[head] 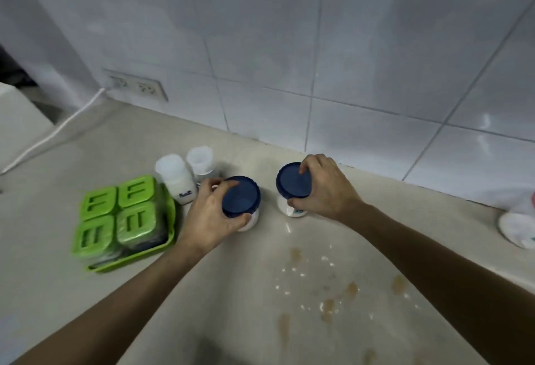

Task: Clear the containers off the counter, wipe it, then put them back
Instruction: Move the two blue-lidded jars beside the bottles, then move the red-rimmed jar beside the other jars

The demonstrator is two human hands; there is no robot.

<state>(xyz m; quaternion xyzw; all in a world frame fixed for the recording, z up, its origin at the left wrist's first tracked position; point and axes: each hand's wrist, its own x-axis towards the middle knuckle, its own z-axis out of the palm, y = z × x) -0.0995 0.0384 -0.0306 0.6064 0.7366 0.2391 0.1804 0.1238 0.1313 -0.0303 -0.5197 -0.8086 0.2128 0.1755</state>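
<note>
Two white jars with dark blue lids stand on the beige counter (86, 292). My left hand (207, 217) grips the left blue-lidded jar (241, 196) around its lid from the left side. My right hand (324, 188) holds the right blue-lidded jar (291, 180) by its lid from the right. To the left stand a white salt jar (176, 177) and a small clear-lidded jar (200, 159). A green tray (170, 237) holds several green-lidded containers (115, 217). Brown stains and white crumbs (327, 292) lie on the counter near me.
A white tiled wall (289, 60) backs the counter, with a double socket (136, 85) and a white cable (58, 130) at the left. White containers (518, 225) sit at the right edge. A white appliance (17, 121) stands at the far left.
</note>
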